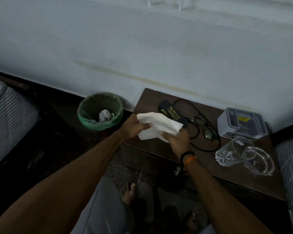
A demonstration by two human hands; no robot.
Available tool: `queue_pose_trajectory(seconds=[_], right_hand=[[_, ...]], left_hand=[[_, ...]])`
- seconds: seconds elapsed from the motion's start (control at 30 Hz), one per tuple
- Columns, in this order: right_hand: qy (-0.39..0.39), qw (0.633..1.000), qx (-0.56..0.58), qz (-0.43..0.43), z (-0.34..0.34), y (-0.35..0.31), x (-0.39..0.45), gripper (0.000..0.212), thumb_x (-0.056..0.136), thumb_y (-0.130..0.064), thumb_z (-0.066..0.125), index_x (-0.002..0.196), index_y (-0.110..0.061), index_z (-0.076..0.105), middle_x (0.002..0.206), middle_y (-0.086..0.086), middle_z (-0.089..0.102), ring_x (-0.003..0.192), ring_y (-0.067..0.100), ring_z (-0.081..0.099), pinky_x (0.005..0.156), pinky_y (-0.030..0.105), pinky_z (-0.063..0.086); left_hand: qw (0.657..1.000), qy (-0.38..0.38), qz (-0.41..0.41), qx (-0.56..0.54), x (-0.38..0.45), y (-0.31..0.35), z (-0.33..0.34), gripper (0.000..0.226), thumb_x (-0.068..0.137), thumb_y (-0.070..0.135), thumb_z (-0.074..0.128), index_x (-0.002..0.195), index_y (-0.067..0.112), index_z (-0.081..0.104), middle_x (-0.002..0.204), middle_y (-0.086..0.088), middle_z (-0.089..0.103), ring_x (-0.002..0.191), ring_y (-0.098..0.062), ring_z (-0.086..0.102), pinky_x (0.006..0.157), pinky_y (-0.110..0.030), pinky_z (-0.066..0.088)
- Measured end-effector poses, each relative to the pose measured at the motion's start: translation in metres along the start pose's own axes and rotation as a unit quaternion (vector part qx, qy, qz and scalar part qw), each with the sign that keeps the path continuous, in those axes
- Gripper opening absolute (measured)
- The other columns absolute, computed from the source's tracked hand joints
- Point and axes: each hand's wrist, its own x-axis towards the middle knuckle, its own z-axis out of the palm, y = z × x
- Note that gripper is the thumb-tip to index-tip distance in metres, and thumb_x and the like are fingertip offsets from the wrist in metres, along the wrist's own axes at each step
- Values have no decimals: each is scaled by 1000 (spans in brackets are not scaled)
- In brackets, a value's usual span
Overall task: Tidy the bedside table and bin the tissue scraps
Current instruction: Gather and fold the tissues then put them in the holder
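A bundle of white tissue [156, 126] is held between both hands above the left front corner of the dark wooden bedside table [208, 159]. My left hand [133, 126] grips its left edge and my right hand [178, 141] grips its lower right side. To the left, on the floor by the wall, stands a bin with a green liner [100, 111]; a crumpled grey-white scrap [105, 115] lies inside it.
On the table lie a black spectacle case [173, 114], eyeglasses [205, 127], a looped black cable [208, 146], a grey-white box [242, 124], a tipped glass tumbler [233, 152] and a glass dish [260, 162]. Striped bedding [8, 115] is on the left, and a white wall behind.
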Motion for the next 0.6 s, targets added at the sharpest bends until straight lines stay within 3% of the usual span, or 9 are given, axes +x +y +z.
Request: queue_pose_trajectory(seconds=[0.1, 0.27, 0.4, 0.6], right_hand=[[-17, 999, 5, 35, -3, 4, 3, 43, 75, -19, 83, 115, -24, 68, 111, -2, 71, 105, 19, 67, 92, 42, 54], [-33, 995, 73, 52, -14, -9, 12, 28, 86, -12, 73, 113, -10, 68, 110, 5, 72, 103, 27, 69, 88, 46, 57], [-51, 984, 153, 74, -19, -17, 14, 32, 85, -8, 72, 117, -11, 66, 115, 5, 71, 106, 27, 68, 90, 45, 56], [-54, 976, 201, 72, -24, -14, 10, 46, 85, -10, 73, 129, -12, 60, 123, 6, 69, 111, 26, 66, 92, 42, 55]], left_hand=[[998, -21, -53, -26, 1, -6, 1, 53, 71, 40, 79, 118, 19, 68, 117, -1, 71, 112, -19, 66, 97, -41, 53], [986, -8, -107, -130, 12, 10, -1, 27, 87, 14, 70, 113, 12, 67, 117, -8, 70, 104, -24, 67, 86, -37, 56], [968, -23, -139, -207, 9, 15, 3, 30, 86, 8, 67, 116, 10, 68, 112, -8, 73, 101, -27, 69, 77, -37, 58], [945, -91, -160, -271, 4, 14, 20, 40, 85, 3, 63, 124, 11, 64, 120, -13, 69, 110, -33, 65, 90, -46, 56]])
